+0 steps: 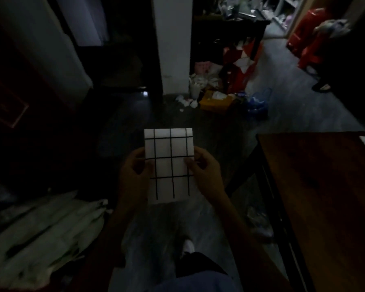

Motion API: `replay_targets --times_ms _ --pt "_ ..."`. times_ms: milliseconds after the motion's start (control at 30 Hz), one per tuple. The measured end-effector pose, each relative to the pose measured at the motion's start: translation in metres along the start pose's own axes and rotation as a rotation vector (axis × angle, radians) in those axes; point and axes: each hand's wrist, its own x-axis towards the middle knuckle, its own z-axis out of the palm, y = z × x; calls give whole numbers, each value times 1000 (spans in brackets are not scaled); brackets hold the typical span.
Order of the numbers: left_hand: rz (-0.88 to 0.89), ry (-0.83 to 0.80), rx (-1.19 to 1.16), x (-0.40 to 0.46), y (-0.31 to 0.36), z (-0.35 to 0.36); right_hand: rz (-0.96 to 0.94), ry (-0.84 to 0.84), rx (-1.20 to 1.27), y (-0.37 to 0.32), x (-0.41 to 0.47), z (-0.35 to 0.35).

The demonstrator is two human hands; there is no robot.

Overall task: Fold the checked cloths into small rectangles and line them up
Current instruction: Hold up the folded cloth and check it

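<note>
Both hands, left point(135, 167) and right point(204, 169), grip the folded checked cloth point(170, 163) (long axis pointing away).

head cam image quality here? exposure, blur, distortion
Head view: heavily underexposed, left side nearly black; the folded checked cloth held by left hand and right hand is the only bright, fairly sharp area; pile of cloths at lower left blurred; table edges bowed by wide-angle distortion.

I am wearing no sleeves over my forearms; my left hand point(135, 167) and right hand point(205, 169) are bare. I am wearing blue trousers point(198, 281) and a white shoe point(189, 246).
</note>
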Motion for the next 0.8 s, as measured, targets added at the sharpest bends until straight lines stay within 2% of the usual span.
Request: replay_targets --times_ms 233,500,600,800 --pt "125 -108 30 144 40 53 -77 89 7 -20 135 -21" --pt "153 -238 -19 299 21 103 7 215 -48 -5 267 -14" --pt "176 -288 -55 362 25 117 8 262 -82 -17 314 -4" --pt "113 -406 -137 476 43 157 91 423 -146 -39 404 -1"
